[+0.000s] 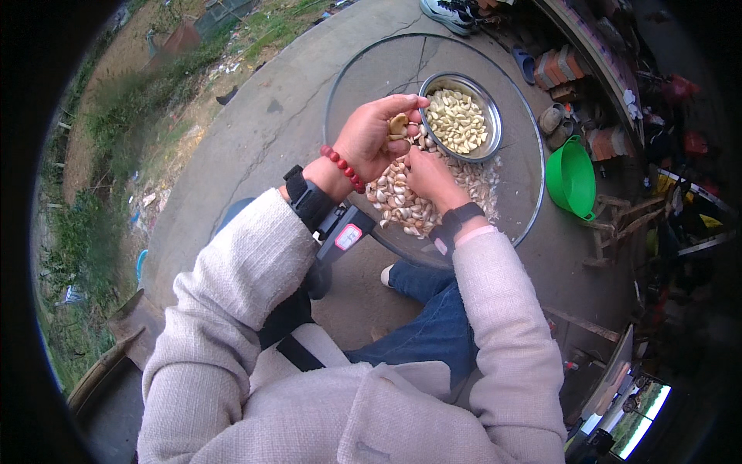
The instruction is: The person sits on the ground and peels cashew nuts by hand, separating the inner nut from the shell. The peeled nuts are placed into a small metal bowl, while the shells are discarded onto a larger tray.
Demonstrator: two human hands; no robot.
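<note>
My left hand (371, 130) is turned palm up over the table, its fingers curled around several yellowish garlic cloves (398, 125). My right hand (432, 177) is just below it, fingers bent down at the heap of unpeeled garlic cloves (394, 197). Whether a clove is between those fingertips is hidden. Beyond the heap stands a stainless steel bowl (494, 130) of peeled cloves (455, 119), close to my left fingertips. Loose garlic skins (490, 197) are scattered to the right of the heap.
The round glass table (371, 75) carries the garlic and bowl. To its right are a green plastic basin (571, 180), a wooden stool (623, 223), stacked bricks (561, 66) and shoes (555, 122). Concrete ground (249, 139) borders grass at the left.
</note>
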